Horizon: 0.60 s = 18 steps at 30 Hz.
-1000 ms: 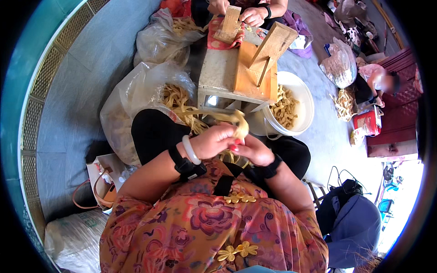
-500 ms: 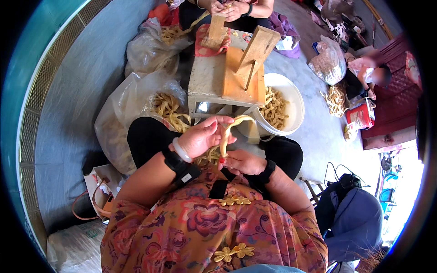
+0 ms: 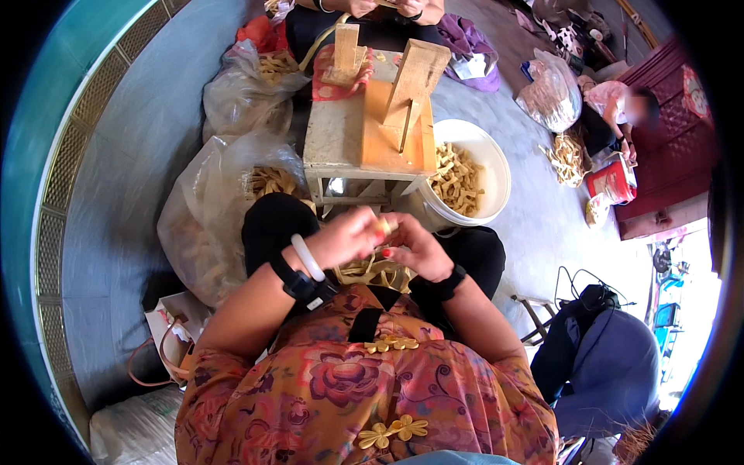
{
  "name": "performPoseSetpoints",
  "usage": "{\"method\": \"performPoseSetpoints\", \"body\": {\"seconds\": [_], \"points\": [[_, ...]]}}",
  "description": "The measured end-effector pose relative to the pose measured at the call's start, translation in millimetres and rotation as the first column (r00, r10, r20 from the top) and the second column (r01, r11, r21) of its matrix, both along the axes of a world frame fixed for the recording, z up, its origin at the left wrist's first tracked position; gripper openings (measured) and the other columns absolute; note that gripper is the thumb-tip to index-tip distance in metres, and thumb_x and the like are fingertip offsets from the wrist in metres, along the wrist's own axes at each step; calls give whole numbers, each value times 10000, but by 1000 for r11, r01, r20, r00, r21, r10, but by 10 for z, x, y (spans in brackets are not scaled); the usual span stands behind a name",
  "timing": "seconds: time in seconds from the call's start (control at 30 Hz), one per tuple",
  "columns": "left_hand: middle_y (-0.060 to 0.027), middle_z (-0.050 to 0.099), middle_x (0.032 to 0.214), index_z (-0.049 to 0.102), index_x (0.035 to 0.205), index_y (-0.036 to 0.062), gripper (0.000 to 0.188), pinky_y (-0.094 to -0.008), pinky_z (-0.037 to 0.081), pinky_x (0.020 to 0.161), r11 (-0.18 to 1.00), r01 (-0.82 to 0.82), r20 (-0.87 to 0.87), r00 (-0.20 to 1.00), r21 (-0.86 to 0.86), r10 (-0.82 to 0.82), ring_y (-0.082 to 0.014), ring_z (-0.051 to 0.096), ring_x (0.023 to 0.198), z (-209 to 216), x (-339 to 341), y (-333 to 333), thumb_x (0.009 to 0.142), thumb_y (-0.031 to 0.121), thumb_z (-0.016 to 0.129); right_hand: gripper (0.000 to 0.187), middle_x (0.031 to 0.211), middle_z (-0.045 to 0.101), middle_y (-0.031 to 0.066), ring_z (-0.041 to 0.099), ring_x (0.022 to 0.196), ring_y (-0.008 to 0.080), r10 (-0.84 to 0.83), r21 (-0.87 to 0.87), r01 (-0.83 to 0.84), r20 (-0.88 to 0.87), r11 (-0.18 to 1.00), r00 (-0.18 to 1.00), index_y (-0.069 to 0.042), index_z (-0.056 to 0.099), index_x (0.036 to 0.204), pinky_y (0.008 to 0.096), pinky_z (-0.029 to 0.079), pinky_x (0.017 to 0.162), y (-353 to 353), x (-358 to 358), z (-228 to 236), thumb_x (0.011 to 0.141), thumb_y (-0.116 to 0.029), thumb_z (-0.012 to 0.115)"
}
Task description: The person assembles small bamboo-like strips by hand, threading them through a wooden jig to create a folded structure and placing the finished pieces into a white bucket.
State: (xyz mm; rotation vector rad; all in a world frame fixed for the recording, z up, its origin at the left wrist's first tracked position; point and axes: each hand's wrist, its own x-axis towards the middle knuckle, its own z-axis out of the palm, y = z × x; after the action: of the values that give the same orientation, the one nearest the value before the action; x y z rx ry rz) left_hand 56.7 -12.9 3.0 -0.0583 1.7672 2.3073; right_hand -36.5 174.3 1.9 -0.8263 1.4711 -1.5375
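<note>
My left hand (image 3: pixel 350 236) and my right hand (image 3: pixel 422 249) meet above my lap, close to the near edge of the low table. Pinched between their fingertips is a pale yellow strip (image 3: pixel 385 226), of which only a short bit shows; the fingers cover the rest. Both hands are closed on it, the left one slightly blurred. The right thumb is held apart, below the fingers. Under my hands more pale yellow strips (image 3: pixel 376 275) lie in my lap.
The low table (image 3: pixel 329 151) bears two upright wooden stands (image 3: pixel 415 77). At its right is a white bucket (image 3: pixel 502 174) of short, knotted-looking yellow pieces. Plastic bags (image 3: pixel 198 217) of strips stand at left. A co-worker's hands (image 3: pixel 380 6) work across the table; another person (image 3: pixel 612 105) sits far right.
The long strip that looped up between my hands now shows only as a short bit at the fingertips. My right hand has risen toward my left. My view has shifted slightly.
</note>
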Motion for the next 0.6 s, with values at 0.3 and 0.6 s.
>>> {"method": "performPoseSetpoints", "body": {"seconds": [0.3,0.6], "points": [[9,536,809,538,1061,48,143,-188,377,602,963,209,42,975,169,-219,-61,473,683,-109,-203,126,953,104,462,239,929,597,76,601,796,234,-177,-171,47,-933,984,314,-40,605,919,332,486,736,114,-57,498,708,-26,715],[11,509,759,516,900,68,163,-207,362,500,983,110,139,982,150,-131,-66,423,583,42,-430,-32,953,222,534,245,680,571,57,558,586,255,-208,-164,301,-971,939,120,-51,617,913,368,451,542,275,-515,506,674,-12,653]]}}
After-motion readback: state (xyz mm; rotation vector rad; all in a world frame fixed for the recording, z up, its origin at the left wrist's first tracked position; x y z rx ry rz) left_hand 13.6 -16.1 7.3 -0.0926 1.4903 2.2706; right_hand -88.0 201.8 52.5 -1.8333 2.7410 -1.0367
